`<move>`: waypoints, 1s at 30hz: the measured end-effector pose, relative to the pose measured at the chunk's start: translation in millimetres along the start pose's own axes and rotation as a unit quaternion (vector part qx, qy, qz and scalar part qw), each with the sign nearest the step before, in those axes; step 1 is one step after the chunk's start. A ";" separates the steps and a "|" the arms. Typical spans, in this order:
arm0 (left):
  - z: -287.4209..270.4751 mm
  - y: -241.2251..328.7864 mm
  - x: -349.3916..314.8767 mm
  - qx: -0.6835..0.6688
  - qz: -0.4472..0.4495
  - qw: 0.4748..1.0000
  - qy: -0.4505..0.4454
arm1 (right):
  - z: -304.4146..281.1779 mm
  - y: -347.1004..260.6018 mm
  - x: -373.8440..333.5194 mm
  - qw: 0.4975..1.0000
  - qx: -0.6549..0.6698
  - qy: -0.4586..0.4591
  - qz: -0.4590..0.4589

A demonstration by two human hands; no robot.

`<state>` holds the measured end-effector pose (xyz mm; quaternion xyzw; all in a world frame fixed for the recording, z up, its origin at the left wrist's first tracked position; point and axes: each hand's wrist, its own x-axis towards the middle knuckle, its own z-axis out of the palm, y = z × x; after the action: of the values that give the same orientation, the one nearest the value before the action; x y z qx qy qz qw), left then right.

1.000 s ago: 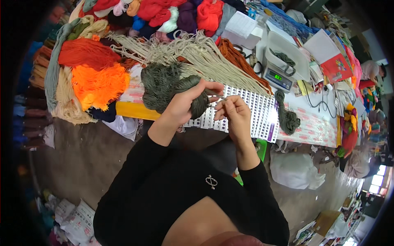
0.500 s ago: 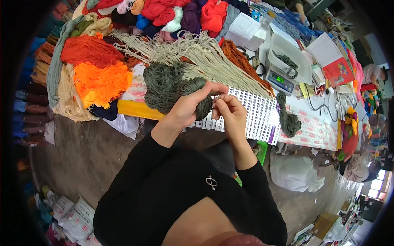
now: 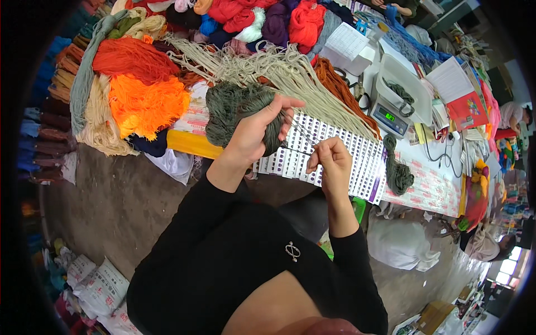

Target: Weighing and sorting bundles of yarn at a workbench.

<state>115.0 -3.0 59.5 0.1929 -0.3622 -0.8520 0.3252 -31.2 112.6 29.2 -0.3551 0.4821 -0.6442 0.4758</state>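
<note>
My left hand (image 3: pixel 259 127) is closed round a bundle of dark grey-green yarn (image 3: pixel 229 111), whose loose part spreads out on the table's edge side to the left. Thin strands of the same yarn (image 3: pixel 297 148) run taut from the bundle to my right hand (image 3: pixel 333 163), which pinches them between thumb and fingers. Beneath both hands lie white cards (image 3: pixel 357 159) with rows of dark holes. A small twisted hank of dark grey-green yarn (image 3: pixel 398 176) rests to the right of the cards.
Orange yarn (image 3: pixel 148 103) and long pale grey-beige skeins (image 3: pixel 296 84) cover the table's left and middle. Further right stands a digital scale (image 3: pixel 391 118) with a white tray (image 3: pixel 419 75) holding dark yarn. A white sack (image 3: pixel 399 240) sits on the floor at right. Another person's hands (image 3: pixel 399 8) handle blue yarn.
My right hand has moved right and down, away from the bundle, drawing out strands that now stretch between the hands. My left hand keeps its grip. The view has shifted slightly.
</note>
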 end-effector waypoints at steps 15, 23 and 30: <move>12.7 -14.4 -1.3 -0.013 0.010 0.998 -0.064 | 41.0 -0.8 15.2 0.999 -0.023 0.046 -0.013; 11.8 -13.4 -3.1 -0.032 0.030 0.999 -0.015 | 39.3 0.5 15.8 0.998 0.035 0.025 -0.048; -7.6 -0.7 9.4 0.055 0.079 0.995 0.002 | 9.8 -2.7 12.3 0.997 0.014 -0.033 0.063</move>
<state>112.2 -12.9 53.1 0.1830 -0.4217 -0.8023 0.3808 -26.6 98.3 34.5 -0.3381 0.4788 -0.6074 0.5362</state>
